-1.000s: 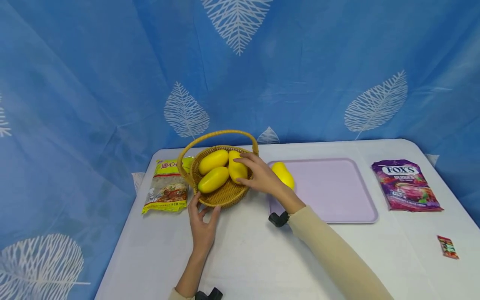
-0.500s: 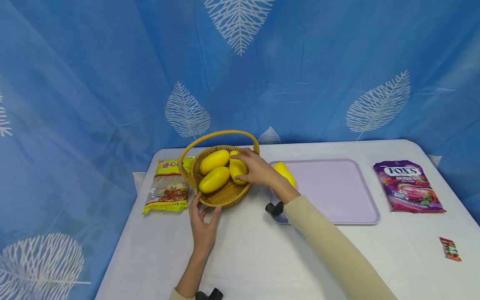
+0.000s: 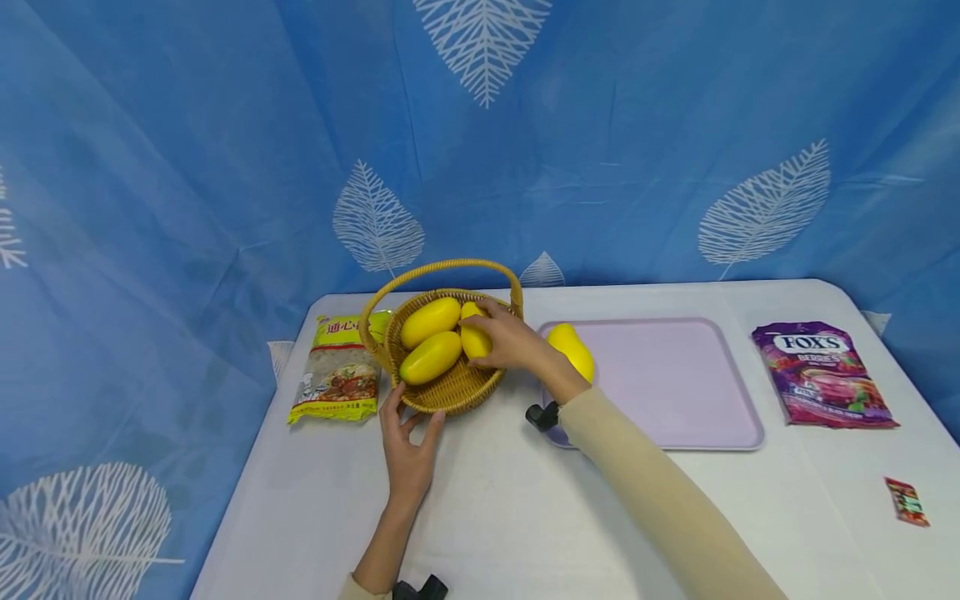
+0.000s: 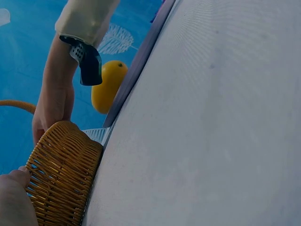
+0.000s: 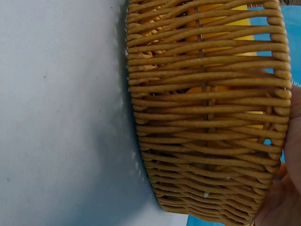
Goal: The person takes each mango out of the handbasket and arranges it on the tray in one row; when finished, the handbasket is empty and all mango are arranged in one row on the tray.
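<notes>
A wicker basket (image 3: 457,390) with a tall arched handle holds three yellow mangoes. Two of them, a rear mango (image 3: 431,323) and a front mango (image 3: 431,358), lie side by side at the basket's left. My right hand (image 3: 513,340) reaches in over the right rim and grips the third mango (image 3: 474,333), partly covered by the fingers. My left hand (image 3: 407,458) holds the basket's front left rim, with the thumb on the near side; in the left wrist view, the left hand (image 4: 16,193) is right at the woven edge (image 4: 61,174).
Right of the basket, a lilac tray (image 3: 675,383) carries another mango (image 3: 572,350) on its left end. A yellow food packet (image 3: 337,375) lies left of the basket. At the far right are a purple FOX'S candy bag (image 3: 821,375) and a small red wrapped sweet (image 3: 906,502).
My right hand has shifted slightly left, its fingers further over the right-hand mango. My left hand stays at the basket rim. The head view has drifted a little.
</notes>
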The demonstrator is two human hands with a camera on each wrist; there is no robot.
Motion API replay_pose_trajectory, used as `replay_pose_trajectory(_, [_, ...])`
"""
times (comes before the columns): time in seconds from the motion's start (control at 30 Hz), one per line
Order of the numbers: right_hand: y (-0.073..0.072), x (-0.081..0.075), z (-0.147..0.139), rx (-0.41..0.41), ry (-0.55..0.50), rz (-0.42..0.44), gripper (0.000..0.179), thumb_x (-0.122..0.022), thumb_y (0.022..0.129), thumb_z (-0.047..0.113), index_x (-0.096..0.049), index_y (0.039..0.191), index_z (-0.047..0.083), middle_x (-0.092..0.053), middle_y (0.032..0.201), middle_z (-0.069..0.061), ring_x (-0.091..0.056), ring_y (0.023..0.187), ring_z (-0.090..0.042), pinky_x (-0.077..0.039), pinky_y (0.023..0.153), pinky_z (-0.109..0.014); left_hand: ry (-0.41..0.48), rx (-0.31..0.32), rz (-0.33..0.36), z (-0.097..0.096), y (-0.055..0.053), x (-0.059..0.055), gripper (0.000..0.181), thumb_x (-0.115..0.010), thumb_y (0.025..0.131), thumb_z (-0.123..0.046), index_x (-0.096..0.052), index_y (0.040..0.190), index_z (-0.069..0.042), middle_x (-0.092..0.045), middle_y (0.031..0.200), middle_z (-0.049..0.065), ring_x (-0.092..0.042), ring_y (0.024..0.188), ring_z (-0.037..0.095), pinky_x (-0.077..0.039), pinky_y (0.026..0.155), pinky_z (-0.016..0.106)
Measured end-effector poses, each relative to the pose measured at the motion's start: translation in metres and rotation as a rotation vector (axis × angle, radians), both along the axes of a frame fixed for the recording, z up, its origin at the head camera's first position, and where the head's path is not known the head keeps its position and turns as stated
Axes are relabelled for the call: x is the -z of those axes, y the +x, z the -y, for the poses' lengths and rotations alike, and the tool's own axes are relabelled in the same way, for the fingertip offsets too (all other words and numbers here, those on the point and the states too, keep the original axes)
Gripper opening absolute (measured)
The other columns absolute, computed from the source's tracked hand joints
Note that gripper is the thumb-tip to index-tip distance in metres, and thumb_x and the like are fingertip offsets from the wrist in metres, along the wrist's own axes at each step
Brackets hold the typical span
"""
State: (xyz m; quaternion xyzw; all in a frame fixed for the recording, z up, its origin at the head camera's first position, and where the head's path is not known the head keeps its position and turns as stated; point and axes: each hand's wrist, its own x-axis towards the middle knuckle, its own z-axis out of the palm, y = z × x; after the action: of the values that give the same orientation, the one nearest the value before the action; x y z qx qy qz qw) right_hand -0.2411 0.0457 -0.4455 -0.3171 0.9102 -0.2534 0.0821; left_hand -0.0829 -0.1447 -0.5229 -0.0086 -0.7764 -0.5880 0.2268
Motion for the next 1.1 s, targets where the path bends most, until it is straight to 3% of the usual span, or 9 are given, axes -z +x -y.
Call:
replay_pose_trajectory(0.1, [-0.001,0.002,-0.001,-0.004,0.0,0.01,0.067,-0.079,0.082,0.036,-0.053,0.142,0.019,-0.026,0.158,-0.018,-0.034,0.143,-0.036,-0.035,0.115,-0.051,0.001,-0.008,0.01,-0.002,0.001,-0.005,0.069,-0.068,0.09,-0.001,-0.032,0.149,-0.003,-0.031,0.149,0.019,-0.038,0.134,0.042,-0.048,0.097,0.048])
replay_pose_trajectory(0.23, [-0.002,0.004,-0.002,0.001,-0.005,0.009,0.066,-0.079,0.082,0.037,-0.054,0.141,0.019,-0.027,0.158,-0.017,-0.033,0.143,-0.036,-0.035,0.115,-0.051,0.017,0.004,0.011,-0.006,0.005,-0.023,0.067,-0.067,0.09,0.0,-0.031,0.147,0.006,-0.03,0.147,0.027,-0.036,0.133,0.047,-0.045,0.096,0.058])
replay_pose_trajectory(0.37, [-0.001,0.005,-0.002,0.007,-0.013,-0.004,0.066,-0.079,0.082,0.038,-0.054,0.141,0.019,-0.028,0.157,-0.017,-0.035,0.142,-0.035,-0.037,0.114,-0.051,0.012,0.016,0.012,-0.009,0.009,-0.035,0.066,-0.067,0.09,0.0,-0.031,0.145,0.009,-0.03,0.145,0.031,-0.037,0.132,0.049,-0.045,0.095,0.059])
replay_pose_trajectory(0.83, [0.002,0.005,-0.004,0.024,-0.063,-0.017,0.065,-0.079,0.082,0.035,-0.055,0.14,0.017,-0.028,0.158,-0.015,-0.038,0.14,-0.034,-0.041,0.111,-0.05,0.021,0.008,0.011,-0.009,0.009,-0.035,0.066,-0.067,0.09,0.0,-0.032,0.145,0.008,-0.032,0.145,0.029,-0.036,0.132,0.049,-0.045,0.094,0.057])
replay_pose_trajectory(1.1, [0.009,-0.003,-0.005,-0.001,-0.156,-0.104,0.063,-0.079,0.082,0.035,-0.056,0.139,0.018,-0.03,0.157,-0.014,-0.04,0.139,-0.033,-0.043,0.11,-0.047,0.02,0.006,0.004,-0.01,0.009,-0.037,0.065,-0.067,0.09,0.001,-0.033,0.144,0.009,-0.032,0.145,0.03,-0.037,0.13,0.05,-0.045,0.094,0.057])
